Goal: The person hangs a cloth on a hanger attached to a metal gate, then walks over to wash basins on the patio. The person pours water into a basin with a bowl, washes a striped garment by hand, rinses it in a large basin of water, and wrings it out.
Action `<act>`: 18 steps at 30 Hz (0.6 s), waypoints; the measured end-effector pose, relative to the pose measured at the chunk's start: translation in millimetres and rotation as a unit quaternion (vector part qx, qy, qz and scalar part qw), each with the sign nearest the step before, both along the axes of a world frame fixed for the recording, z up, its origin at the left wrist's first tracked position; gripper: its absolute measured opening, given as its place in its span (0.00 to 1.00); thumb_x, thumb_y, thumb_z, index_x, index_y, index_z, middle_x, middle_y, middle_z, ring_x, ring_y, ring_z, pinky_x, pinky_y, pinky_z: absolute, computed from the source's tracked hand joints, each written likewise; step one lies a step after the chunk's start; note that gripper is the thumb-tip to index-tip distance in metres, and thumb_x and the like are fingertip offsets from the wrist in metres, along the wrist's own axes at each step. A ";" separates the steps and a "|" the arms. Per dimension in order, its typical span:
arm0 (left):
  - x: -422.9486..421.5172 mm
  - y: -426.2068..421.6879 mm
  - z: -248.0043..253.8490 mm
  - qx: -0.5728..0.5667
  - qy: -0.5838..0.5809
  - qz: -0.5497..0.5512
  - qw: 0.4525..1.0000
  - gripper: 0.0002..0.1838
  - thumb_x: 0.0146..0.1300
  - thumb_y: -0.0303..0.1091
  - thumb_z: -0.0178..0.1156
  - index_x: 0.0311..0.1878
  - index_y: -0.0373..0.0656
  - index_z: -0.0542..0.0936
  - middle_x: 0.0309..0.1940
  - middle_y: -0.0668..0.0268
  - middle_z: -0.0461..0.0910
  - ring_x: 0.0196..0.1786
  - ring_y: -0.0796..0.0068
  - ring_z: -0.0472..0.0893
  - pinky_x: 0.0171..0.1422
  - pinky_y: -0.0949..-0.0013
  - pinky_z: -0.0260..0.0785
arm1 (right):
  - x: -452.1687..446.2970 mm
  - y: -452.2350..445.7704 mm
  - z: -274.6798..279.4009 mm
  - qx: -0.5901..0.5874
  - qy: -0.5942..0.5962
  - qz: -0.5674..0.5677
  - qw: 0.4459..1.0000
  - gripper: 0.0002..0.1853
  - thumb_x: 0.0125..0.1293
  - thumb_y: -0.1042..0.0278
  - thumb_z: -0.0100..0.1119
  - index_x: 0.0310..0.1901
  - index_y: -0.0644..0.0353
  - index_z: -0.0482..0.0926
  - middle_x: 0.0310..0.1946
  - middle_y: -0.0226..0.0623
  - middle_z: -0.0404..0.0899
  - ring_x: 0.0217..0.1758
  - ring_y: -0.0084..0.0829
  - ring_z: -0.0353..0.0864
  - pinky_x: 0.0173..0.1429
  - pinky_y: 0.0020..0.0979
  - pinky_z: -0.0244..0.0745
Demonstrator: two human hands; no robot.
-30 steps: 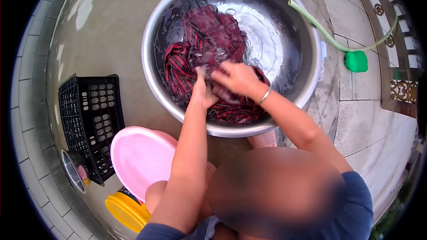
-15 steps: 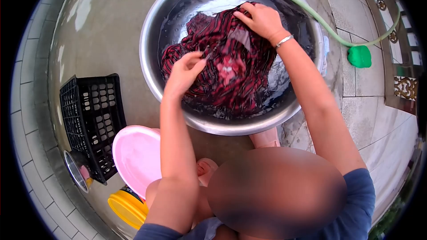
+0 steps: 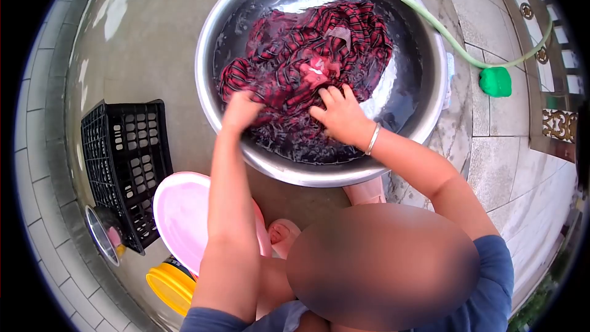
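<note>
A red and black plaid garment (image 3: 362,43) lies bunched in dark, rippling water inside a large metal basin (image 3: 307,175). A pinkish-red patch (image 3: 319,69) shows at its middle, and a pale patch (image 3: 339,37) farther back. My left hand (image 3: 243,110) is at the garment's near left side; motion blurs its fingers, and their tips are lost against the cloth. Wearing a silver bangle (image 3: 373,138), my right hand (image 3: 342,115) rests on the garment's near edge with its fingers apart and slightly bent.
A pale green hose (image 3: 448,34) hangs over the basin's right rim, near a green plastic object (image 3: 495,82). To the left stand a black crate (image 3: 132,160), a pink basin (image 3: 181,221), a small metal bowl (image 3: 101,237) and a yellow-rimmed container (image 3: 169,289).
My right hand has come from the garment's far edge to its near edge. The left hand has moved down and slightly left. The garment has spread flatter to the right, and the water is churned.
</note>
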State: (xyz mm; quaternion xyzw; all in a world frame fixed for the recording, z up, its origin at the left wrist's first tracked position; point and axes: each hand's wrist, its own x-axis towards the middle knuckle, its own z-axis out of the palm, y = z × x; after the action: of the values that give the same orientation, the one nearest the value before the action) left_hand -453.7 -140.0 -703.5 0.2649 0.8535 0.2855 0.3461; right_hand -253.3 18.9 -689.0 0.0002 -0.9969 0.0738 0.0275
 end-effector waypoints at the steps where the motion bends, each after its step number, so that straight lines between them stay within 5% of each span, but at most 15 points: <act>1: -8.7 0.1 17.1 0.030 -0.029 0.043 0.998 0.11 0.42 0.25 0.57 0.33 0.37 0.79 0.27 0.63 0.80 0.30 0.73 0.77 0.38 0.72 0.68 | -2.9 7.4 -9.7 -0.019 0.020 0.005 1.000 0.13 0.43 0.58 0.58 0.31 0.50 0.73 0.38 0.43 0.70 0.48 0.40 0.66 0.51 0.44 0.58; 4: -36.5 3.9 62.3 0.096 -0.030 0.212 0.972 0.10 0.42 0.21 0.58 0.32 0.35 0.79 0.23 0.68 0.78 0.27 0.79 0.75 0.35 0.77 0.67 | -3.0 45.1 -3.1 -0.105 -0.106 0.000 0.989 0.10 0.51 0.57 0.54 0.31 0.53 0.74 0.32 0.42 0.74 0.41 0.39 0.74 0.42 0.39 0.65; 8: -69.8 6.3 64.2 0.177 -0.017 0.274 0.945 0.18 0.42 0.23 0.60 0.41 0.36 0.75 0.27 0.65 0.77 0.27 0.77 0.75 0.33 0.77 0.67 | 1.0 115.3 -20.7 -0.365 -0.070 -0.129 0.919 0.17 0.57 0.52 0.50 0.41 0.56 0.74 0.36 0.46 0.76 0.41 0.42 0.75 0.46 0.34 0.69; 10: -73.6 7.8 56.5 0.216 -0.015 0.279 0.936 0.21 0.43 0.25 0.60 0.45 0.37 0.74 0.29 0.64 0.77 0.27 0.75 0.75 0.33 0.75 0.68 | -0.5 127.8 -8.1 -0.305 -0.070 -0.264 0.913 0.17 0.58 0.52 0.49 0.41 0.55 0.75 0.38 0.45 0.76 0.41 0.43 0.75 0.46 0.35 0.69; 11: -73.6 6.1 52.2 0.167 0.235 0.195 0.937 0.22 0.43 0.27 0.61 0.45 0.38 0.73 0.31 0.63 0.77 0.28 0.73 0.76 0.33 0.73 0.68 | 0.8 125.0 -5.1 -0.098 -0.047 -0.325 0.939 0.13 0.57 0.55 0.52 0.38 0.53 0.75 0.36 0.43 0.76 0.40 0.45 0.75 0.44 0.37 0.69; 12: -72.6 3.5 49.9 0.104 0.468 0.097 0.872 0.23 0.44 0.29 0.61 0.46 0.38 0.71 0.34 0.61 0.77 0.29 0.70 0.77 0.33 0.72 0.68 | 1.1 115.6 4.2 0.037 0.072 -0.330 0.940 0.10 0.55 0.60 0.53 0.34 0.55 0.75 0.33 0.42 0.75 0.37 0.45 0.74 0.40 0.39 0.70; 13: -56.3 8.1 63.8 0.089 0.440 0.084 0.890 0.15 0.46 0.32 0.60 0.39 0.39 0.74 0.29 0.60 0.78 0.28 0.66 0.77 0.34 0.69 0.69 | -3.8 107.7 17.3 0.047 0.126 -0.318 0.939 0.08 0.54 0.62 0.53 0.33 0.56 0.75 0.31 0.42 0.75 0.35 0.44 0.74 0.38 0.40 0.70; 14: -39.1 17.8 74.4 0.075 0.224 0.097 0.967 0.09 0.47 0.34 0.60 0.30 0.39 0.75 0.22 0.62 0.77 0.26 0.71 0.77 0.34 0.69 0.69 | -10.3 98.0 27.1 0.056 0.181 -0.304 0.934 0.07 0.53 0.64 0.53 0.31 0.57 0.74 0.29 0.42 0.74 0.34 0.43 0.74 0.37 0.40 0.70; 15: -30.4 22.6 62.7 0.082 0.142 -0.004 0.986 0.09 0.48 0.36 0.60 0.25 0.39 0.77 0.18 0.62 0.76 0.24 0.75 0.76 0.32 0.69 0.69 | -16.9 82.9 30.5 0.009 0.126 -0.262 0.957 0.07 0.53 0.66 0.52 0.30 0.59 0.74 0.28 0.42 0.74 0.33 0.43 0.74 0.36 0.40 0.71; 17: 6.6 33.5 57.4 0.026 -0.103 -0.145 0.984 0.07 0.54 0.33 0.57 0.26 0.40 0.76 0.19 0.73 0.74 0.23 0.85 0.71 0.25 0.79 0.64 | -19.5 42.8 18.1 -0.125 0.091 -0.191 0.969 0.11 0.50 0.63 0.56 0.32 0.60 0.73 0.30 0.43 0.72 0.36 0.43 0.73 0.39 0.42 0.70; 18: 18.2 37.1 41.2 0.016 -0.099 -0.199 0.975 0.08 0.54 0.34 0.57 0.27 0.37 0.76 0.20 0.70 0.75 0.25 0.83 0.73 0.28 0.75 0.66 | -19.1 30.0 14.2 -0.080 0.057 -0.171 0.980 0.14 0.50 0.59 0.58 0.33 0.60 0.73 0.31 0.44 0.72 0.38 0.44 0.73 0.40 0.43 0.70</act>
State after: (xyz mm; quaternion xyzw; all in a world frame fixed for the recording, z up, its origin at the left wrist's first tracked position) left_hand -435.4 -102.8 -662.4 0.4054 0.7405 0.2490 0.4747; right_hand -272.4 48.9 -674.8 -0.1680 -0.9700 0.1471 0.0960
